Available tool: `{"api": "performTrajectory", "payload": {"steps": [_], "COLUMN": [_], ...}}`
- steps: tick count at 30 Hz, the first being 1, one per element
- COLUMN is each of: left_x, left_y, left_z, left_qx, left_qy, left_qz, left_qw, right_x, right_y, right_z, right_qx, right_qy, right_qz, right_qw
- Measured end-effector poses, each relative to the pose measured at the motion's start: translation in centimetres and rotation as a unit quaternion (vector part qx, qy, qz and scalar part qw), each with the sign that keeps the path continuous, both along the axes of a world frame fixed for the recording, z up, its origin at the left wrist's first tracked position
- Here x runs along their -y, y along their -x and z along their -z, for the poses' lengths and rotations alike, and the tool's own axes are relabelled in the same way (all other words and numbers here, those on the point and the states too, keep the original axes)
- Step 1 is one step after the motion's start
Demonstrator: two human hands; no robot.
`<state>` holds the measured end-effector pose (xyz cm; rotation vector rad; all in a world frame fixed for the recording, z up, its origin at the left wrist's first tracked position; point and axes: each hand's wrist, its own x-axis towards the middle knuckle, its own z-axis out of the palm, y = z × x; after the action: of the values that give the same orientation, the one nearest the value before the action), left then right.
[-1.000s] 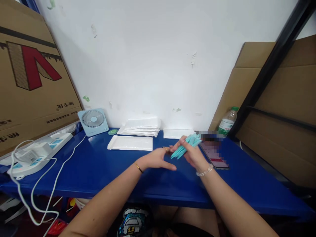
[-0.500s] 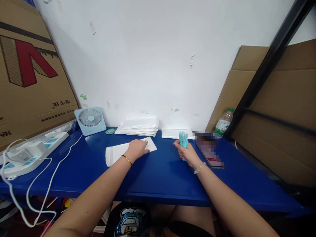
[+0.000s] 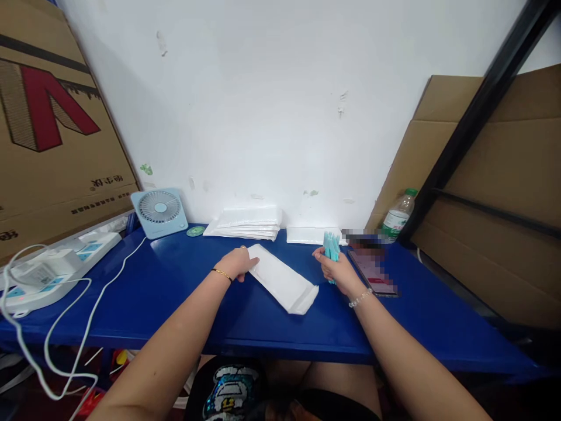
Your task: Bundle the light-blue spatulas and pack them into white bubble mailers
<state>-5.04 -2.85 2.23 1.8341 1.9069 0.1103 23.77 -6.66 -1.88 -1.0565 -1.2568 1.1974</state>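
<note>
My left hand (image 3: pixel 239 263) pinches one end of a white envelope (image 3: pixel 283 278), which slants across the blue table toward the lower right, its flap end near the middle. To the right, my right hand (image 3: pixel 335 270) is closed around a bundle of light blue sticks (image 3: pixel 332 245), held upright; what exactly they are is too small to tell. A stack of white envelopes (image 3: pixel 249 223) lies against the wall, and a smaller white pile (image 3: pixel 311 235) lies to its right, behind my right hand.
A blue fan (image 3: pixel 160 211) and a green round disc (image 3: pixel 195 231) stand at the back left. A power strip (image 3: pixel 65 275) with white cables is at the left. A phone (image 3: pixel 374 272) and a bottle (image 3: pixel 398 215) are at the right of the blue table (image 3: pixel 175 310).
The envelope has swung round, its flap end moving from the left to the lower right. My left hand has moved slightly left. My right hand has shifted slightly right with the sticks.
</note>
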Motion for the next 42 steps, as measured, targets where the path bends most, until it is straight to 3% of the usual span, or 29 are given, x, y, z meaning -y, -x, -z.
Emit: {"api": "performTrajectory", "payload": {"steps": [2, 4, 6, 9, 13, 18, 21, 25, 30, 33, 36, 39, 42], "left_x": [0.1, 0.0, -0.2, -0.5, -0.8, -0.5, 0.1, 1.2, 1.9, 1.9, 1.7, 1.5, 1.6], "left_y": [-0.3, -0.7, -1.6, -3.1, -4.3, -4.6, -4.7, -5.2, -7.2, -8.2, -8.6, -8.3, -7.7], "left_z": [-0.3, -0.4, 0.0, 1.2, 2.2, 1.8, 1.0, -0.5, -1.2, -0.4, 0.5, 1.0, 0.9], "left_qx": [-0.034, -0.035, -0.031, -0.03, -0.013, 0.006, 0.088, 0.245, 0.452, 0.574, 0.65, 0.674, 0.667], "left_qy": [-0.088, -0.147, -0.136, -0.084, -0.12, -0.196, -0.216, -0.185, -0.2, -0.172, -0.132, -0.114, -0.125], "left_qz": [0.085, 0.213, 0.328, 0.389, 0.371, 0.375, 0.342, 0.295, 0.26, 0.227, 0.201, 0.207, 0.213], "left_qw": [0.992, 0.965, 0.934, 0.917, 0.921, 0.906, 0.91, 0.905, 0.83, 0.768, 0.721, 0.7, 0.703], "right_x": [0.0, 0.0, -0.1, -0.3, -0.4, -0.2, 0.0, 0.4, 1.1, 1.3, 1.1, 0.8, 0.9], "right_y": [-0.1, -0.4, -0.8, -1.5, -1.8, -0.6, 0.5, 2.1, 4.2, 5.4, 6.1, 6.5, 7.0], "right_z": [-0.2, -0.4, -0.7, -1.2, -1.7, -2.4, -3.4, -5.8, -10.7, -13.3, -14.8, -15.6, -16.2], "right_qx": [-0.022, -0.058, -0.11, -0.199, -0.273, -0.31, -0.305, -0.258, -0.095, 0.028, 0.111, 0.154, 0.153], "right_qy": [-0.006, -0.014, -0.019, -0.01, -0.02, -0.042, -0.048, -0.121, -0.157, -0.102, -0.086, -0.083, -0.098], "right_qz": [0.016, 0.03, 0.039, 0.042, 0.037, 0.045, 0.057, 0.098, 0.069, -0.004, -0.057, -0.069, -0.072], "right_qw": [1.0, 0.998, 0.993, 0.979, 0.961, 0.949, 0.95, 0.954, 0.981, 0.994, 0.988, 0.982, 0.981]}}
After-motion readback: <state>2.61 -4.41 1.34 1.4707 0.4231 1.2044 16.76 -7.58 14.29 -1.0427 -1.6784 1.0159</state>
